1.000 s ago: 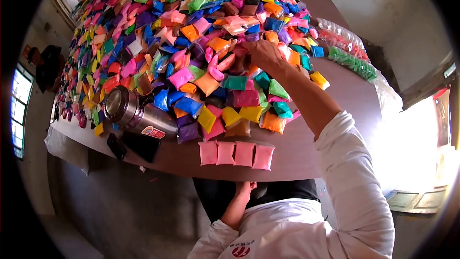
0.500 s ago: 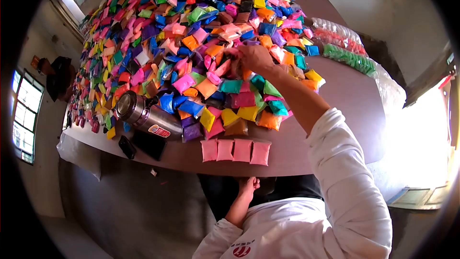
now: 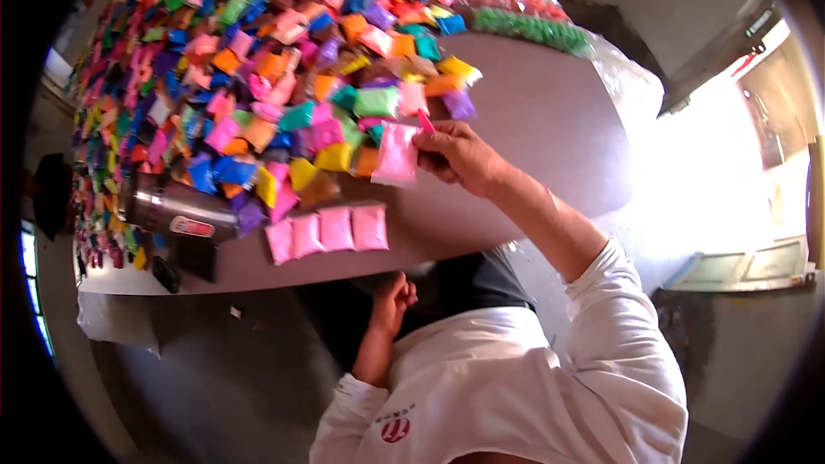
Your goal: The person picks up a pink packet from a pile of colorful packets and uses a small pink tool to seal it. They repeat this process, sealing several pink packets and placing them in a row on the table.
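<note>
A pink packet (image 3: pixel 396 155) hangs from the fingers of my right hand (image 3: pixel 461 155), over the table near the pile's right side. A thin bright pink piece sticks up at those same fingers. Below and left of it, several light pink packets (image 3: pixel 335 229) lie side by side in a row near the table's front edge. My left hand (image 3: pixel 394 299) rests low by my lap, below the table edge, with its fingers curled; whether anything is inside them is hidden.
A big heap of coloured packets (image 3: pixel 232 60) covers the left and back of the table (image 3: pixel 533 120). A steel flask (image 3: pixel 180 208) lies at its front left, near a black phone (image 3: pixel 166 275). Bagged red, green and clear items (image 3: pixel 528 33) lie at the back right.
My right hand has come out of the heap towards me, now with a pink packet in it. The view has shifted, so the table appears further left. My left hand stays low by my lap.
</note>
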Motion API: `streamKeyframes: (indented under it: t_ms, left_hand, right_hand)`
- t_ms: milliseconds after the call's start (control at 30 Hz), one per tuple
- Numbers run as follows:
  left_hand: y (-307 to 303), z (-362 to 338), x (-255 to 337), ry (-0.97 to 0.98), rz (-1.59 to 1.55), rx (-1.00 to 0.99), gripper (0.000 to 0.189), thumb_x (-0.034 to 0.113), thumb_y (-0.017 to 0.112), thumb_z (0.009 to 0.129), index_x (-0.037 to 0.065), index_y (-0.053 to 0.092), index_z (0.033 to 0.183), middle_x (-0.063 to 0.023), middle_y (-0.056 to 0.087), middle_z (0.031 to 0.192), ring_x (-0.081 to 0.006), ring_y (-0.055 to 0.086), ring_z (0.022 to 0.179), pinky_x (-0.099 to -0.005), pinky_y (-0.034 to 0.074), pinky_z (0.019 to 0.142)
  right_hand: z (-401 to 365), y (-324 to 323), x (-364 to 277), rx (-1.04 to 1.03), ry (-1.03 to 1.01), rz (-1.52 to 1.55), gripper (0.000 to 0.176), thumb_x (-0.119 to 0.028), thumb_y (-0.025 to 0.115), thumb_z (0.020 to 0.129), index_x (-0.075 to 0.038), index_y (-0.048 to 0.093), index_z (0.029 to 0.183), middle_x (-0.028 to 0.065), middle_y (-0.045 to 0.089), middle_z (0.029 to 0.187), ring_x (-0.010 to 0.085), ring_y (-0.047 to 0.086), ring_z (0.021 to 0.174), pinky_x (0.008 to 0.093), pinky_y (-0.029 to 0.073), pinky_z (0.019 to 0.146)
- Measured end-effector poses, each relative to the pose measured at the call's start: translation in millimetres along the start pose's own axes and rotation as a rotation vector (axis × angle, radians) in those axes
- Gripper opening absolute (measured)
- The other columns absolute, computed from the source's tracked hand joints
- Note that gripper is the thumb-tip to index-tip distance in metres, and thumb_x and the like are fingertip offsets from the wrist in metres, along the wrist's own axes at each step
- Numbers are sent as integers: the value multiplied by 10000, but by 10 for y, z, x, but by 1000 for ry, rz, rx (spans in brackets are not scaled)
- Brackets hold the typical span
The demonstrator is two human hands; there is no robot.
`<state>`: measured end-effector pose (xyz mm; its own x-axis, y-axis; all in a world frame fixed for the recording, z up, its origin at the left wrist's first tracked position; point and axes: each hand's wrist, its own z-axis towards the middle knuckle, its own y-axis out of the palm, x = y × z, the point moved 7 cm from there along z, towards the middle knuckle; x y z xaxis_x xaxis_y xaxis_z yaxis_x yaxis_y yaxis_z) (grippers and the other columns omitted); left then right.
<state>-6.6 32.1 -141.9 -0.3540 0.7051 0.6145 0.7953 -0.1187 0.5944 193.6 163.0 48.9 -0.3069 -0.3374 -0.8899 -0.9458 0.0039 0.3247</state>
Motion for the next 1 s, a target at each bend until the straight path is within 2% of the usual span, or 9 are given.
streamKeyframes:
  t_ms: [133, 200, 267, 333, 467, 600, 867, 933, 1000]
  left_hand:
    - [407, -56, 4, -16, 54, -243, 392, 366, 506, 900, 82, 441, 638, -51, 450, 649, -154, 437, 599, -283, 371, 620]
    - [583, -88, 42, 1, 46, -265, 435, 415, 524, 878, 69, 458, 622, -60, 485, 666, -134, 427, 600, -249, 353, 601]
    - [723, -125, 75, -21, 74, -273, 435, 416, 505, 886, 64, 476, 633, -69, 515, 722, -128, 438, 623, -246, 359, 616]
    - [926, -137, 158, 28, 127, -346, 435, 404, 476, 901, 58, 484, 639, -75, 528, 747, -124, 446, 641, -246, 359, 616]
    - [1087, -77, 220, 91, 359, -333, 465, 431, 446, 915, 45, 503, 662, -90, 521, 745, -129, 473, 669, -249, 376, 661]
    - [1079, 22, 254, 148, 319, -221, 480, 444, 453, 913, 50, 531, 650, -67, 546, 731, -121, 488, 676, -242, 375, 667]
    - [1090, -51, 279, 195, 342, -226, 459, 442, 484, 901, 34, 574, 712, -67, 580, 781, -110, 516, 699, -231, 406, 635]
    - [1192, -117, 374, 224, 343, -201, 461, 452, 484, 900, 31, 587, 744, -62, 588, 780, -103, 525, 703, -233, 406, 631]
    - [1297, -182, 491, 258, 411, -229, 464, 451, 477, 906, 28, 592, 757, -56, 590, 775, -100, 526, 696, -233, 407, 629]
  right_hand:
    - [-636, -171, 384, 118, 67, -121, 222, -206, 525, 870, -17, 615, 796, 2, 522, 621, 69, 443, 509, 230, 328, 439]
    - [-790, -290, 442, 175, -151, -452, 257, -213, 508, 874, 16, 614, 826, 14, 540, 638, 96, 481, 548, 263, 392, 507]
    - [-902, -302, 488, 187, -72, -544, 264, -205, 506, 869, 37, 598, 821, 52, 564, 635, 144, 527, 570, 306, 435, 559]
    - [-945, -281, 461, 182, -178, -691, 244, -186, 510, 853, 40, 592, 817, 96, 572, 623, 175, 546, 574, 315, 442, 565]
    - [-954, -266, 490, 237, -188, -722, 232, -164, 502, 843, 50, 583, 809, 130, 575, 623, 205, 569, 588, 332, 448, 575]
    - [-938, -281, 609, 177, -126, -670, 241, -158, 475, 846, 59, 578, 827, 133, 580, 636, 198, 588, 614, 334, 462, 593]
    - [-1039, -221, 620, 106, -91, -430, 240, -141, 445, 839, 50, 584, 880, 85, 606, 688, 145, 581, 653, 292, 463, 635]
    - [-1096, -110, 627, 39, -2, -417, 204, -155, 478, 814, 20, 575, 856, 25, 552, 676, 76, 458, 571, 225, 369, 520]
    - [-1129, -101, 653, 76, 9, -387, 212, -165, 480, 816, 16, 575, 870, 18, 547, 667, 72, 431, 561, 224, 345, 509]
